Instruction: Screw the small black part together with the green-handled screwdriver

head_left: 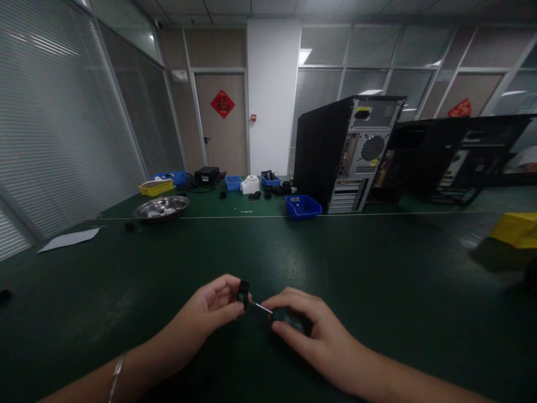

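My left hand (216,308) pinches a small black part (243,293) between thumb and fingers, above the green table (235,252). What kind of part it is cannot be made out. In my right hand (312,324) is a screwdriver (287,319) with a dark handle, gripped between thumb and fingers. Its thin metal shaft points left, and the tip reaches the right side of the black part. Whether the tip sits in a screw is too small to see.
At the back right stands a black computer tower (325,154), with a blue bin (302,207) beside it. A metal bowl (163,208) of small pieces and a yellow basket (156,187) are at the back left. Farther right is a yellow container (518,229). Paper (69,239) lies left.
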`<state>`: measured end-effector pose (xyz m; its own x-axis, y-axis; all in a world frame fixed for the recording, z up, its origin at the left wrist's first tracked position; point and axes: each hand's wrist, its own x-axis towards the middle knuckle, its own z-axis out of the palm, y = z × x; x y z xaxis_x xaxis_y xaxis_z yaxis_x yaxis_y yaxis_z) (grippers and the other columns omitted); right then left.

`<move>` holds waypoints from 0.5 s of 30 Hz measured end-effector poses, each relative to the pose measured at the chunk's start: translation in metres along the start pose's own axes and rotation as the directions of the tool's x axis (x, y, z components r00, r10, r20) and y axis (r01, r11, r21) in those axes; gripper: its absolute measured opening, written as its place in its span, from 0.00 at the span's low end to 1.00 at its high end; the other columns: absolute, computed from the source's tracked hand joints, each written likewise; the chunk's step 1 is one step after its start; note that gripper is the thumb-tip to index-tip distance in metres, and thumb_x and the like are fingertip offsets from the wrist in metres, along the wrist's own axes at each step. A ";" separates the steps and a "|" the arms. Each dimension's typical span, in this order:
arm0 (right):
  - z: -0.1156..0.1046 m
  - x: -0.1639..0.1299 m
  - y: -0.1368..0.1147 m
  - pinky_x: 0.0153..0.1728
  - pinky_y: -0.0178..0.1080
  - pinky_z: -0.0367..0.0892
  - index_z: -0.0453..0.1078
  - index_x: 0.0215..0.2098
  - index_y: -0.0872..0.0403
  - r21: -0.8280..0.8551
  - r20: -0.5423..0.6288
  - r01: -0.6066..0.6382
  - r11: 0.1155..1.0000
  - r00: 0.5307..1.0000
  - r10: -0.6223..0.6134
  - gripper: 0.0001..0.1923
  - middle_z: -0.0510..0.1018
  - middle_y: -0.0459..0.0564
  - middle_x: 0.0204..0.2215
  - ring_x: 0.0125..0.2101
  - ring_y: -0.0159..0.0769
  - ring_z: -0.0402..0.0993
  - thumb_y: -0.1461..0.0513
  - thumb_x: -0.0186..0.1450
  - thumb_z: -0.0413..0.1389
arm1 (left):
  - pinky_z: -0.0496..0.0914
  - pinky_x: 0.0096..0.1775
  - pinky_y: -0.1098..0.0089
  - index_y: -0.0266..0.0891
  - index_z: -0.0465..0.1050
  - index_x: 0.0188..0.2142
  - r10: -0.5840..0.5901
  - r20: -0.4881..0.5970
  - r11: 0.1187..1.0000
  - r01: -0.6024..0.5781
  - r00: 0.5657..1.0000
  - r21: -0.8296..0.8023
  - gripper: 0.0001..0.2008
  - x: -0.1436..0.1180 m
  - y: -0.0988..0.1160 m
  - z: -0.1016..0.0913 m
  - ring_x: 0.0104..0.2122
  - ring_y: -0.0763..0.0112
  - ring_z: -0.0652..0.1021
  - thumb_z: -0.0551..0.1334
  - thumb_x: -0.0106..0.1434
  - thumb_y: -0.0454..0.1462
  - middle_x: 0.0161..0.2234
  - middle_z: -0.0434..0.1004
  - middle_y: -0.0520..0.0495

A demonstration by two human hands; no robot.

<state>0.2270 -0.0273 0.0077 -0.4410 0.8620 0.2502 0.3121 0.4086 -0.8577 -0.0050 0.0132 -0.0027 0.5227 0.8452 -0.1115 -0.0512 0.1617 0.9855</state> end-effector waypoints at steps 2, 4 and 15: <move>0.000 0.000 -0.001 0.42 0.39 0.67 0.74 0.48 0.51 0.000 0.001 0.000 1.000 1.000 0.000 0.12 0.77 0.50 0.40 0.40 0.38 0.74 0.65 0.67 0.56 | 0.66 0.45 0.67 0.39 0.72 0.45 -0.005 0.022 0.999 0.004 1.000 0.045 0.12 0.000 0.000 0.000 0.44 0.65 0.75 0.65 0.61 0.35 0.41 0.78 0.47; 0.000 0.000 -0.001 0.42 0.39 0.67 0.74 0.48 0.51 0.001 0.000 0.007 1.000 1.000 -0.007 0.13 0.77 0.49 0.40 0.40 0.38 0.74 0.66 0.67 0.56 | 0.66 0.43 0.68 0.40 0.72 0.48 -0.002 0.013 0.993 0.001 1.000 0.114 0.14 -0.001 0.002 0.000 0.41 0.65 0.75 0.64 0.62 0.38 0.40 0.78 0.48; 0.001 0.000 0.002 0.43 0.39 0.67 0.74 0.49 0.50 -0.020 -0.042 0.014 1.000 0.999 -0.015 0.14 0.77 0.49 0.39 0.41 0.38 0.75 0.67 0.66 0.57 | 0.64 0.35 0.71 0.43 0.74 0.48 0.063 -0.018 0.940 -0.053 0.998 0.338 0.14 -0.005 0.009 0.005 0.32 0.70 0.71 0.59 0.65 0.42 0.38 0.74 0.50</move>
<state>0.2275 -0.0268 0.0052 -0.4103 0.8675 0.2814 0.3222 0.4266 -0.8451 -0.0035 0.0082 0.0072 0.5033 0.8626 -0.0516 0.2117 -0.0651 0.9752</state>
